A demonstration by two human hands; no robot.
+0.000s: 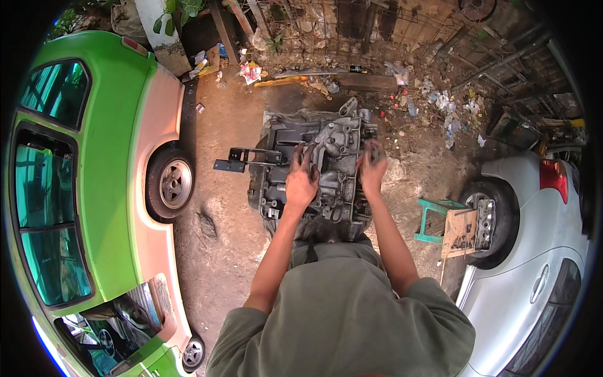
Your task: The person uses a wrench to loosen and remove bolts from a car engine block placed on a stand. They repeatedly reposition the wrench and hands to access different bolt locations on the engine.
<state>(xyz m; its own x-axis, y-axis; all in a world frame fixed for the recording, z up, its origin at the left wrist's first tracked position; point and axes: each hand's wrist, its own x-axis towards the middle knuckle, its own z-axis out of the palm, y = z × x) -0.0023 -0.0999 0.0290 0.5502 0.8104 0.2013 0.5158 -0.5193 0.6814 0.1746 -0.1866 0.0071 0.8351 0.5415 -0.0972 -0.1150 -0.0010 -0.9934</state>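
Note:
A greasy grey-black engine block (pixel 339 169) lies on the ground right in front of me, its castings and bores facing up. My left hand (pixel 303 179) rests on the middle of it, fingers stretched and apart, blackened with grime. At the block's right edge is my right hand (pixel 372 166), its fingers bent together and slightly blurred. Whatever they pinch there, if anything, is too small to make out. A black metal bracket (pixel 235 166) with holes sticks out from the block's left side.
A green and pink car (pixel 113 157) stands on the left, a silver car (pixel 527 207) on the right. Beside the silver car's wheel, a green stool (pixel 433 204) stands next to a wooden board (pixel 460 232) and a metal part (pixel 484 225). Litter (pixel 443 100) lies along the far wall.

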